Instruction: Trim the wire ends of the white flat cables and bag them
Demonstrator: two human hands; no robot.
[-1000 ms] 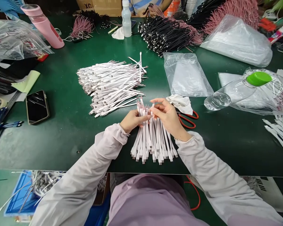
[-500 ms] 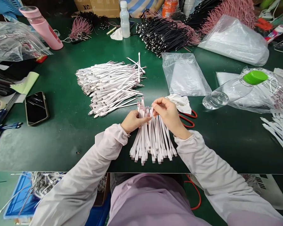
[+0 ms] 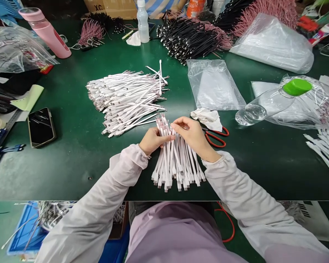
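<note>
Our left hand (image 3: pixel 153 141) clenches the white flat cables (image 3: pixel 175 164); our right fingers (image 3: pixel 182 125) pinch their upper ends, with red-handled scissors (image 3: pixel 216 145) just beyond.

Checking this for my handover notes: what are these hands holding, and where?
The left hand grips a bundle of flat white cables around its upper part, just below the thin wire ends; the right hand's fingers pinch there too.

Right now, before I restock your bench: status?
Left grip clamping bundle of flat white cables; right grip on its upper strands. Red-handled scissors alongside, untouched.
</note>
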